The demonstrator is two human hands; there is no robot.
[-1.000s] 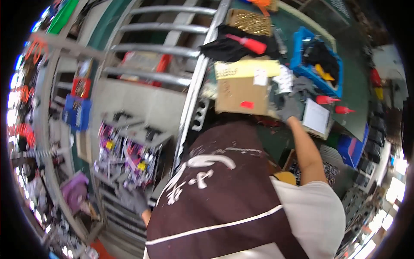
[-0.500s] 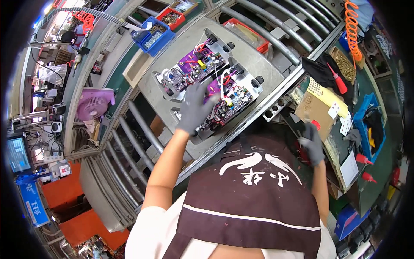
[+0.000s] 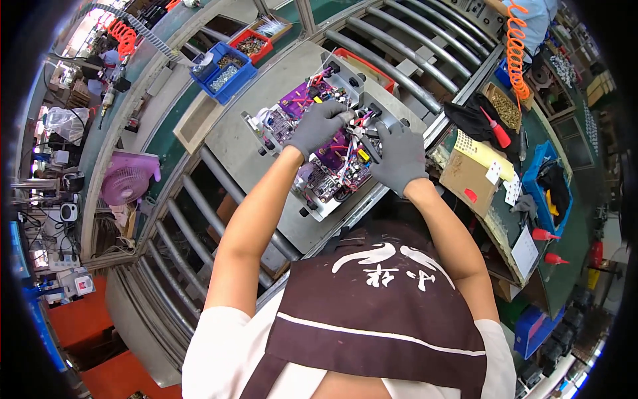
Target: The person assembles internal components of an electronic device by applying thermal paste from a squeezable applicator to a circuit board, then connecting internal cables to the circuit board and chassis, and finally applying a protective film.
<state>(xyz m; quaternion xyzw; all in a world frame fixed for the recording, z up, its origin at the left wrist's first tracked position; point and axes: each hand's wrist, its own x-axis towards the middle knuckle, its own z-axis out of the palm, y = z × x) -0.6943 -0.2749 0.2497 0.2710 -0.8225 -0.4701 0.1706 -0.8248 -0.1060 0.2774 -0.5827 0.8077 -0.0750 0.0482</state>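
Observation:
Two open circuit-board assemblies with purple and dark boards lie side by side on a grey plate (image 3: pixel 232 156). My left hand (image 3: pixel 320 128) reaches over the far assembly (image 3: pixel 279 123), fingers pinched together beside the red and white wires (image 3: pixel 362 120); what sits between the fingertips is hidden. Over the near assembly (image 3: pixel 324 185), my right hand (image 3: pixel 401 158) grips a pair of dark-handled pliers (image 3: pixel 367 146). Their jaws point towards the wires near my left fingertips. Both hands wear grey gloves.
A blue bin (image 3: pixel 229 76) and red bin (image 3: pixel 252 45) of small hardware stand beyond the plate. Metal rollers (image 3: pixel 212 183) run on both sides of it. At right, a bench holds cardboard (image 3: pixel 468 179), a red bottle (image 3: pixel 497 133) and a blue tray (image 3: pixel 548 189).
My right hand has come from the right-hand bench to the boards, now with pliers. My left hand has moved right and its fingers have closed near the wires.

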